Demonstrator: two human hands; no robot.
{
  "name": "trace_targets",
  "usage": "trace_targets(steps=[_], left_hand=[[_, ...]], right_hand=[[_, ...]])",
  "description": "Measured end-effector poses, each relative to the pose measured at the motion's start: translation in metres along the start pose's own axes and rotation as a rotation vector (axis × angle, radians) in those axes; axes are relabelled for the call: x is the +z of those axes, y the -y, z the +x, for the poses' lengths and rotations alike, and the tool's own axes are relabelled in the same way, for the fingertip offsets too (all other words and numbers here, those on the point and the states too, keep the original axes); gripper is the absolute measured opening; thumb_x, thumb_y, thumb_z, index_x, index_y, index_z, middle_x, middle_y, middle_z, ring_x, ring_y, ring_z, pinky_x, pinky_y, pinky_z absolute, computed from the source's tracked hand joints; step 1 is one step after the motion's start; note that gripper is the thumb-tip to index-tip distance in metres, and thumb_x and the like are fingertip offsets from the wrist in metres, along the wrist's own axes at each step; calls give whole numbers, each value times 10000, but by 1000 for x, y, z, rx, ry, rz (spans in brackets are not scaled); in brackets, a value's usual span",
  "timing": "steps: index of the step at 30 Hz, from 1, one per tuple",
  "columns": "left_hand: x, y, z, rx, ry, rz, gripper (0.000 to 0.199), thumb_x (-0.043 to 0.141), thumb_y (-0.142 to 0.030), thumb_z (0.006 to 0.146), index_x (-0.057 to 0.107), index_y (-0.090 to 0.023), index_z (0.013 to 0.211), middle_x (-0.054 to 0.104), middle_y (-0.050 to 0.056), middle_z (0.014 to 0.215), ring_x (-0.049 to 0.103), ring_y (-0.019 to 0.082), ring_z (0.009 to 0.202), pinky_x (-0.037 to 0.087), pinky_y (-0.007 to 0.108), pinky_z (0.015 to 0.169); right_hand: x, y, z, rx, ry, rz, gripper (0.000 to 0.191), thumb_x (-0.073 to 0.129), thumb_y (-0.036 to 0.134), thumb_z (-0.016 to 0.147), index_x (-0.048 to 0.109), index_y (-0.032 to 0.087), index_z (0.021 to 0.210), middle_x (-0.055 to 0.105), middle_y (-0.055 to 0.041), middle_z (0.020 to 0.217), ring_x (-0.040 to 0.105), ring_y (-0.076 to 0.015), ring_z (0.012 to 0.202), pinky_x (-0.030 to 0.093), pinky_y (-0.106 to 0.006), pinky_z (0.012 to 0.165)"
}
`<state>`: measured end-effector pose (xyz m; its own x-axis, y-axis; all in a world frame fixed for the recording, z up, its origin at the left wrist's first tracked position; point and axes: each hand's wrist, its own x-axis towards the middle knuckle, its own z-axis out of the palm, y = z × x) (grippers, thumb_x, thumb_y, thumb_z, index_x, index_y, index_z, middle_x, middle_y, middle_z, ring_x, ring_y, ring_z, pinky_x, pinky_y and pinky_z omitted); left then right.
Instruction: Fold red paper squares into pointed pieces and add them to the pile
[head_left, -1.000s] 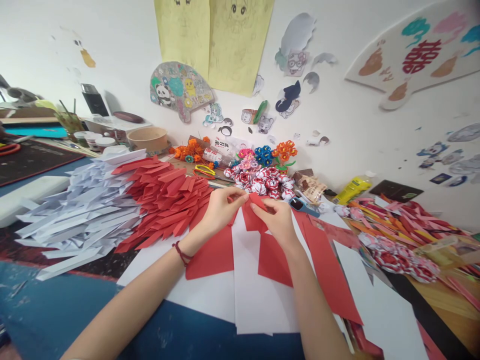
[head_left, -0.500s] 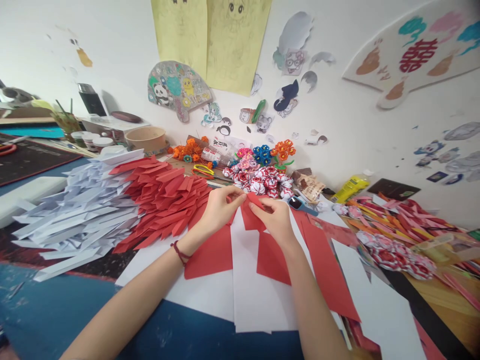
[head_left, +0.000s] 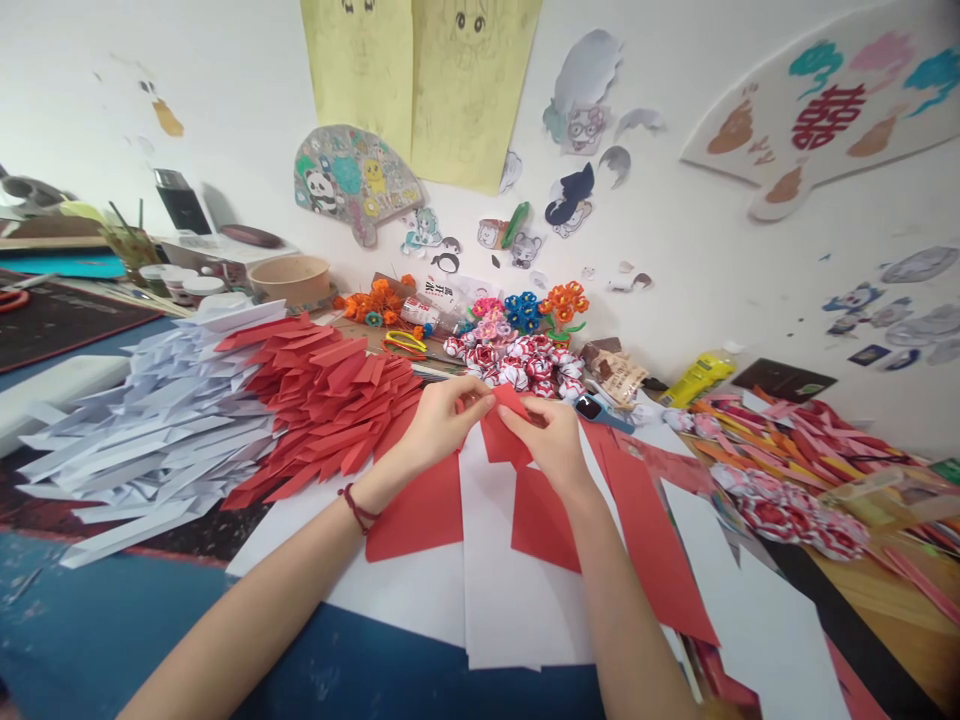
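Note:
Both hands meet at a small piece of red paper (head_left: 504, 438), which hangs between them above the sheets. My left hand (head_left: 444, 422) pinches its upper left edge between thumb and fingertips. The upper right part is pinched by my right hand (head_left: 551, 440), thumb in front. Beneath lie white paper sheets (head_left: 517, 610) and larger red paper sheets (head_left: 424, 515). A heap of folded red paper strips (head_left: 330, 400) is left of my left hand, with a heap of folded white paper strips (head_left: 165, 420) beyond it.
Red-and-white paper flowers (head_left: 525, 362) lie just behind the hands. A smartwatch (head_left: 600, 410) is near my right hand. Yellow-handled scissors (head_left: 405, 345) and a round tan container (head_left: 291, 280) stand at the back left. A yellow bottle (head_left: 701, 375) and coloured strips (head_left: 810, 430) are at right.
Both hands keep their pinch on the red paper in nearly the same place. The view has shifted very slightly.

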<state>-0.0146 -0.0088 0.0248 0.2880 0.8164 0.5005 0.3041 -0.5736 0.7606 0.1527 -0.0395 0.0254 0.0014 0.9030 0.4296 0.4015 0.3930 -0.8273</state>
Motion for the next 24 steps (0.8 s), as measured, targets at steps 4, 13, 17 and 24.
trace_targets(steps=[4, 13, 17, 24], left_hand=[[0, 0, 0, 9, -2, 4, 199, 515, -307, 862, 650, -171, 812, 675, 7, 801, 575, 123, 717, 398, 208, 637], [5, -3, -4, -8, 6, 122, 196, 460, -280, 896, 564, -168, 774, 569, -13, 671, 469, 101, 589, 337, 211, 568], [7, -2, -5, -11, 1, 150, 191, 452, -280, 906, 547, -172, 780, 563, -16, 676, 463, 101, 589, 325, 211, 567], [7, -6, -5, 7, 5, 171, 188, 442, -288, 914, 521, -179, 782, 558, -18, 668, 472, 104, 592, 317, 209, 568]], right_hand=[[0, 2, 0, 11, -10, 7, 276, 608, 370, 781, 631, 135, 638, 464, 18, 568, 377, -100, 534, 269, -230, 479], [0, -1, 0, 74, -33, 29, 333, 630, 458, 756, 703, 133, 737, 599, -17, 631, 517, -152, 597, 353, -238, 505], [1, -3, 0, 82, -41, 77, 326, 650, 454, 746, 715, 135, 757, 626, -21, 662, 547, -163, 618, 383, -242, 524], [0, -4, 1, 105, -65, 172, 292, 667, 416, 751, 736, 142, 826, 670, -31, 728, 585, -182, 662, 440, -260, 582]])
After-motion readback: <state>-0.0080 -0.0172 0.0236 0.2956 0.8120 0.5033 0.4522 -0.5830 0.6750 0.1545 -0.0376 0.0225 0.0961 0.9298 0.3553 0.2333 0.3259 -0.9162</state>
